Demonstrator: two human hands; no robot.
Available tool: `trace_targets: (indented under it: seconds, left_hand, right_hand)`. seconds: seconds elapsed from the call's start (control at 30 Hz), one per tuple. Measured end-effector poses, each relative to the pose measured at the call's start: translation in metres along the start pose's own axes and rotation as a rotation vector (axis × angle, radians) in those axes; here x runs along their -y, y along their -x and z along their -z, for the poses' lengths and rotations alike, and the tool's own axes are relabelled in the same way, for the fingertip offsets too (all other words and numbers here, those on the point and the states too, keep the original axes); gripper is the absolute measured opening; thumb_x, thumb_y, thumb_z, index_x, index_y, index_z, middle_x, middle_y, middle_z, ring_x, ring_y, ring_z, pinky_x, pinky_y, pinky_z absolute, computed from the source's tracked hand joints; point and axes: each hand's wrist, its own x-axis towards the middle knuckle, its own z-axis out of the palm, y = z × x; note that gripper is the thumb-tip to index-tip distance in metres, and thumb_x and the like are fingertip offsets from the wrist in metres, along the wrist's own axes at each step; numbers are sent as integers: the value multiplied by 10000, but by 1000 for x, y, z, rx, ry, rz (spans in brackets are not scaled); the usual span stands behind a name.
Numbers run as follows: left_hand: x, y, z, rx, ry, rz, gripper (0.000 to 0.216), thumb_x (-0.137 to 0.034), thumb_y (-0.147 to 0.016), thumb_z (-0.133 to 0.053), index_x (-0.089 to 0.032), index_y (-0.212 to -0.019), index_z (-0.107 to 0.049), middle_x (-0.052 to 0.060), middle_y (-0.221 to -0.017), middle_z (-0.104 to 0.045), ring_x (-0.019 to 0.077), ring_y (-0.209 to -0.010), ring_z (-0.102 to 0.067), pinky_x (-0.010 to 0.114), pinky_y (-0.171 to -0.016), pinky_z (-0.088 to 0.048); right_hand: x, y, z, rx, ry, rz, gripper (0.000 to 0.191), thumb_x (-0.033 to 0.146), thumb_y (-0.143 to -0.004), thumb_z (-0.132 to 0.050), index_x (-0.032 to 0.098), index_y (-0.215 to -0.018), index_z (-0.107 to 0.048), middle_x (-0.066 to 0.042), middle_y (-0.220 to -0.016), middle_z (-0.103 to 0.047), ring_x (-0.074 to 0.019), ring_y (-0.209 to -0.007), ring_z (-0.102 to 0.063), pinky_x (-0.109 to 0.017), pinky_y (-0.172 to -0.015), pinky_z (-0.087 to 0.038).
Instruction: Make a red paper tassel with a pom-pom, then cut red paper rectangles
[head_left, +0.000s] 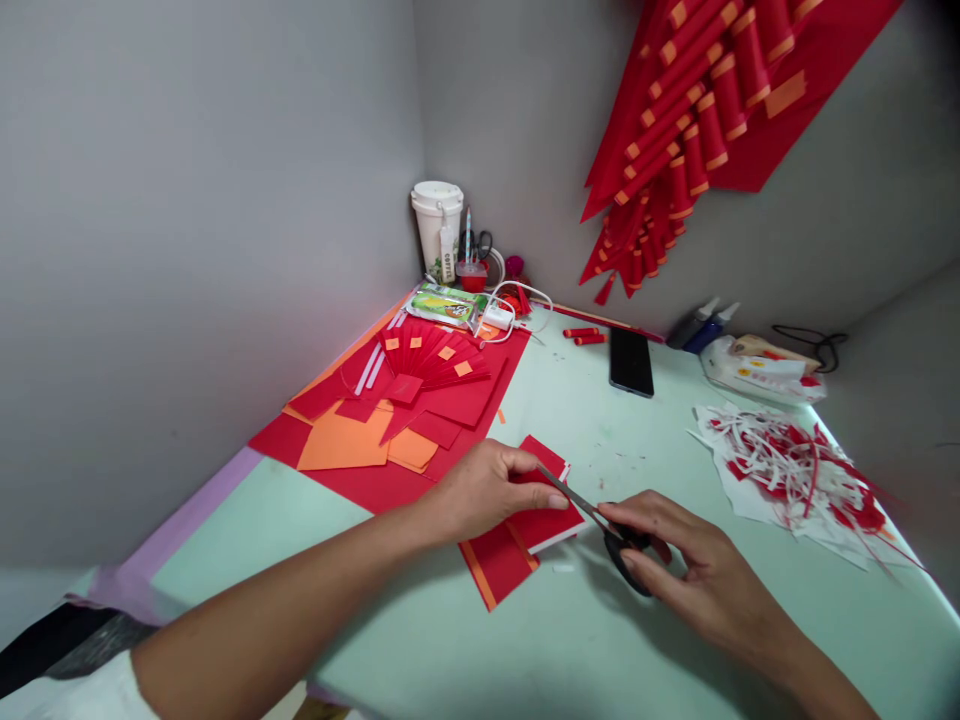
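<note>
Red paper (501, 562) sits at six o'clock on the table (600, 650), light and floppy, I judge. My right hand (690, 570) grips the scissors (592, 515), and my left hand (487, 490) pinches the sheet beside their blades.

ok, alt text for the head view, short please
The right hand holds black-handled scissors to a stack of red paper that the left hand steadies on a pale green table. Red and orange paper sheets lie behind, paper scraps to the right, a phone farther back.
</note>
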Motion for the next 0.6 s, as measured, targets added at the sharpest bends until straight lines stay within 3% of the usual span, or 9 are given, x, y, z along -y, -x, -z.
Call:
trace_targets:
  seconds: [0.43, 0.6]
  left_hand:
    - [-2, 2, 0, 14, 55, -1, 302, -442, -734, -689, -165, -833, -755, -11, -684, -668, 140, -663, -557, 234, -636, -395]
    - [-3, 2, -1, -2, 77, 25, 285, -438, -712, -703, -160, -762, -741, -33, -606, -595, 112, -587, -486, 224, -563, -340]
  right_hand:
    - [-2, 0, -1, -23, -12, -8, 361, 175, -875, -533, 306, -1202, -614, -44, -983, -648, -166, -817, -605, -255, -627, -461]
    - [-1, -2, -1, -33, -27, 1, 361, 172, -873, -532, 304, -1196, -626, -45, -970, -657, -163, -799, -612, -245, -612, -470]
